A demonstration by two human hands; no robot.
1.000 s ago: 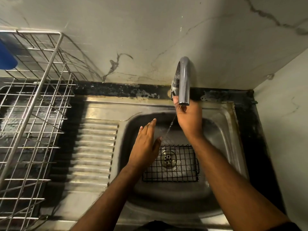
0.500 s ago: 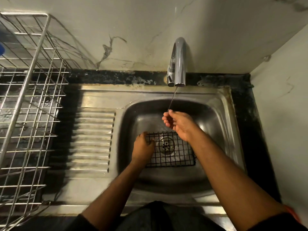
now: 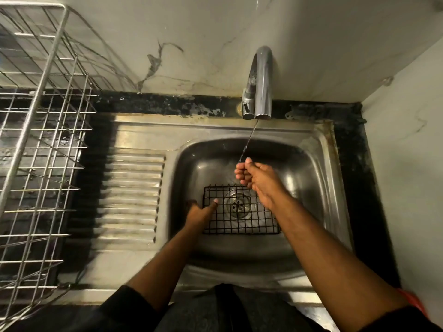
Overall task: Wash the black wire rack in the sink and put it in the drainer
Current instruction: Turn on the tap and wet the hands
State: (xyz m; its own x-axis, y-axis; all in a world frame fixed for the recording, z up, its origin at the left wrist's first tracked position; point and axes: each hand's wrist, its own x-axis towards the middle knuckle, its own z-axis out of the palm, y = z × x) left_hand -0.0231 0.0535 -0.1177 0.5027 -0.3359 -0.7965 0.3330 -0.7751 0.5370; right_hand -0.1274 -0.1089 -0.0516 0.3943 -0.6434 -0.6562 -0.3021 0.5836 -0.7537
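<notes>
The black wire rack [image 3: 242, 224] lies flat on the bottom of the steel sink [image 3: 211, 154], over the drain [image 3: 238, 204]. My left hand [image 3: 199, 215] is at the rack's left edge, thumb on top of the grid and fingers hidden below, gripping it. My right hand [image 3: 257, 178] hovers above the rack's far right corner, fingers curled and holding nothing, under a thin stream of water [image 3: 248, 142] from the faucet [image 3: 262, 80]. The silver wire drainer [image 3: 43, 140] stands at the far left.
A ridged steel draining board [image 3: 131, 195] lies between the sink and the drainer. A marble wall runs behind the faucet and another wall closes the right side. A black counter strip borders the sink.
My right hand left the faucet and came down under the running stream, curling its fingers. My left hand dropped to the rack's left edge and took hold of it.
</notes>
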